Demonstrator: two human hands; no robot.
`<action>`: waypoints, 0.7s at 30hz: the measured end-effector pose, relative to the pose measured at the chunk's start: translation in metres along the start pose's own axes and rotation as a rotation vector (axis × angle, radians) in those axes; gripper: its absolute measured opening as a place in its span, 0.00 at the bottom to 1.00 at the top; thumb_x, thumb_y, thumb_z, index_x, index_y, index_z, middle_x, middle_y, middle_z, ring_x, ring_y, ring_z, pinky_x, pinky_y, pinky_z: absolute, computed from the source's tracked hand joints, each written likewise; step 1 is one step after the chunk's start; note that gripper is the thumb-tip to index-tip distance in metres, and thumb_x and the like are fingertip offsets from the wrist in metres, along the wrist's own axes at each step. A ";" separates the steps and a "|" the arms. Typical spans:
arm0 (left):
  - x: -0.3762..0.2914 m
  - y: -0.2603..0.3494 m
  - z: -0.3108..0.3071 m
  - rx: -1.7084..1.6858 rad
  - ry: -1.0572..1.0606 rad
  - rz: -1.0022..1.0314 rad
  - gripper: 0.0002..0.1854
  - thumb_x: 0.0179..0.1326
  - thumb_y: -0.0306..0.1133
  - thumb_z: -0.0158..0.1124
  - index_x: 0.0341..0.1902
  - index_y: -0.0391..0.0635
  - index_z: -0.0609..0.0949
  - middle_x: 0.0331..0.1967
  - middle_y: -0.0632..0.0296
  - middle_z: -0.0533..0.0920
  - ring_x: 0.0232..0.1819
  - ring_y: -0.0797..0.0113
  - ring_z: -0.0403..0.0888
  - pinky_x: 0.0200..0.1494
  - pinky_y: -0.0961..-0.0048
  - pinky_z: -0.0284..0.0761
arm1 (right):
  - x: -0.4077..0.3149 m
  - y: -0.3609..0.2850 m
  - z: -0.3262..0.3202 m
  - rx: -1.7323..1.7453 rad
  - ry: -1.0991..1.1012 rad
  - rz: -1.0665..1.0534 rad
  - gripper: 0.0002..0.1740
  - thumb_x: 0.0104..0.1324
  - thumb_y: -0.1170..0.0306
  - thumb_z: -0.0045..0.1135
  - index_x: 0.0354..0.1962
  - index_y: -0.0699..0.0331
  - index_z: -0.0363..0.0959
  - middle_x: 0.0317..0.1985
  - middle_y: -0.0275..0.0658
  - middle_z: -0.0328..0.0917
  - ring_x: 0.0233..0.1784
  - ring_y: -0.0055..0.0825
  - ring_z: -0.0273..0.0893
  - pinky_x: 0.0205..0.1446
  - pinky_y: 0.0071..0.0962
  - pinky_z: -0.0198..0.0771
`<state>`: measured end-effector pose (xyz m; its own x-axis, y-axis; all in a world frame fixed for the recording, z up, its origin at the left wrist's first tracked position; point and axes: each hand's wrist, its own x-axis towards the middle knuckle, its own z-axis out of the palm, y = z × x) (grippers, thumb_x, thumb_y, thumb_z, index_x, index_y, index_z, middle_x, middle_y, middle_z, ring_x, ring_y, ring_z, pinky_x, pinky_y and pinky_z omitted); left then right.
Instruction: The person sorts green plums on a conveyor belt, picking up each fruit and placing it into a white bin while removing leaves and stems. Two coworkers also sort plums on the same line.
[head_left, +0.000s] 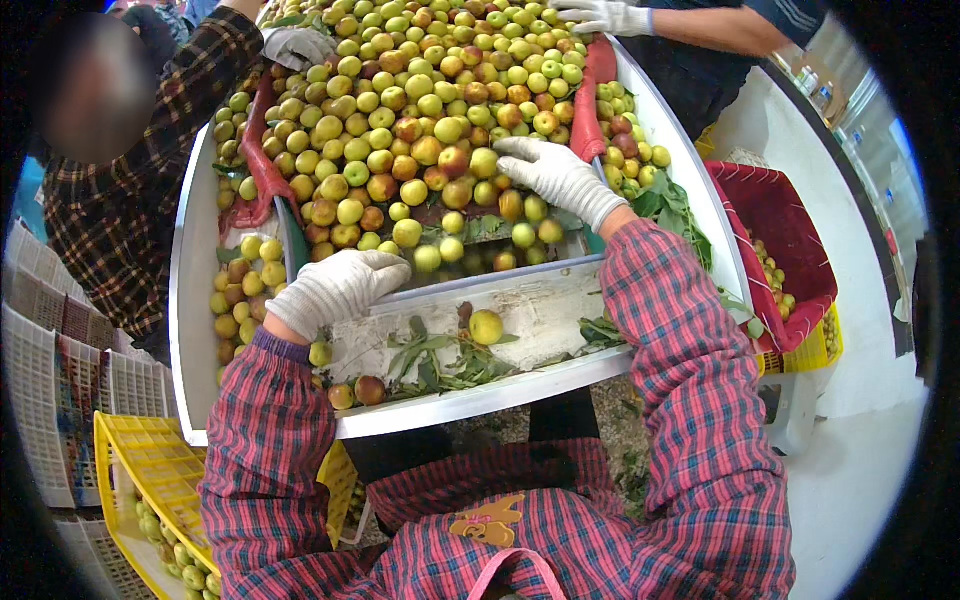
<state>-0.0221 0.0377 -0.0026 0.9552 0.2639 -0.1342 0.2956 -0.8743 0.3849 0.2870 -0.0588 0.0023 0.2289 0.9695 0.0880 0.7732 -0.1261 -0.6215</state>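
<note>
A thick layer of round yellow-green and reddish-brown fruits (420, 127), which look like jujubes, covers the sorting table. My right hand (559, 180), in a whitish knit glove, lies palm down with its fingertips against fruits at the near right of the layer. Over the left end of the low divider (480, 279) rests my gloved left hand (341, 292), its fingers stretched to the right and its palm hidden. Between my hands, several fruits are blurred above a dark opening (469, 259). The white front trough (540, 322) holds leaves and a few fruits.
Red padded strips (591, 112) flank the layer, with fruit-filled side channels (251, 281) outside them. Two other people's gloved hands (298, 49) (604, 15) reach in from the far sides. A red-lined basket (787, 247) stands right, a yellow crate (150, 480) lower left.
</note>
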 end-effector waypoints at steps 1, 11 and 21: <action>0.000 -0.002 0.001 0.026 0.013 0.040 0.13 0.65 0.38 0.48 0.46 0.50 0.79 0.41 0.59 0.82 0.42 0.55 0.81 0.43 0.64 0.77 | 0.000 -0.001 -0.001 -0.087 0.013 -0.022 0.27 0.64 0.52 0.50 0.55 0.58 0.71 0.54 0.45 0.75 0.59 0.41 0.72 0.64 0.33 0.63; -0.001 0.005 -0.001 -0.176 -0.033 -0.035 0.12 0.63 0.36 0.49 0.44 0.48 0.78 0.38 0.58 0.81 0.40 0.53 0.81 0.42 0.62 0.77 | 0.013 0.015 0.011 -0.367 0.056 0.055 0.43 0.61 0.46 0.49 0.68 0.58 0.52 0.71 0.50 0.50 0.74 0.42 0.50 0.74 0.32 0.47; 0.008 -0.012 0.009 -0.110 -0.075 -0.015 0.22 0.66 0.50 0.45 0.54 0.51 0.78 0.49 0.54 0.81 0.51 0.51 0.78 0.53 0.59 0.71 | 0.006 0.010 -0.008 -0.094 0.310 0.061 0.38 0.61 0.55 0.54 0.64 0.65 0.58 0.64 0.51 0.63 0.70 0.42 0.58 0.72 0.32 0.52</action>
<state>-0.0180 0.0471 -0.0162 0.9479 0.2418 -0.2073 0.3138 -0.8197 0.4792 0.3005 -0.0558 0.0030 0.4345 0.8512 0.2945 0.8002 -0.2148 -0.5599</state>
